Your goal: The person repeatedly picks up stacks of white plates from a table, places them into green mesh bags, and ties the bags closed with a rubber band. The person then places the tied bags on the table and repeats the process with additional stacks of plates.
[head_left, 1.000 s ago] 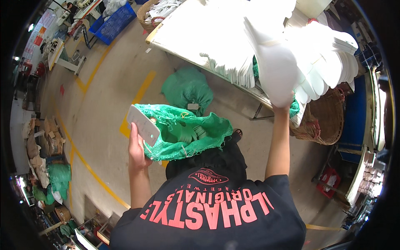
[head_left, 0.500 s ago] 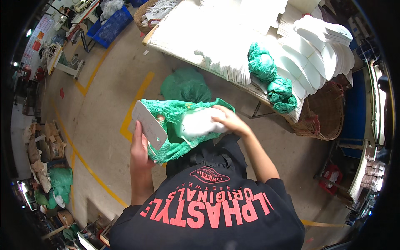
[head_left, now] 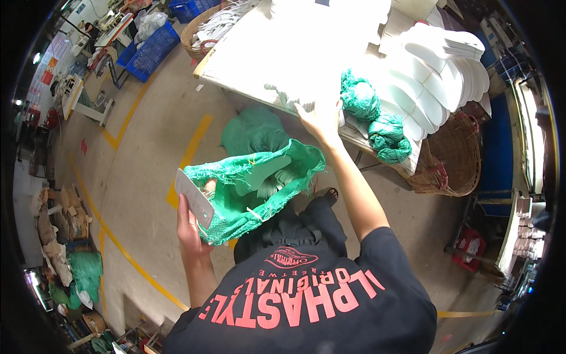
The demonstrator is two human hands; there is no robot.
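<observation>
The left hand (head_left: pixel 190 229) is closed on a pale card (head_left: pixel 194 197) and the edge of a green sack (head_left: pixel 236 227), whose mouth gapes open in front of the torso. Inside the sack, white insoles (head_left: pixel 271 184) lie toward its right end, with vacant space at the left; the sack is judged part filled. The right hand (head_left: pixel 321 121) is at the edge of the desk (head_left: pixel 203 72), beside a row of insoles (head_left: pixel 276 93), thumb and a finger spread; glare prevents telling whether it grips any. Large stacks (head_left: pixel 445 76) lie outside the sack, at the desk's right, near two green bundles (head_left: pixel 359 97). Quantities inside and outside cannot be counted.
</observation>
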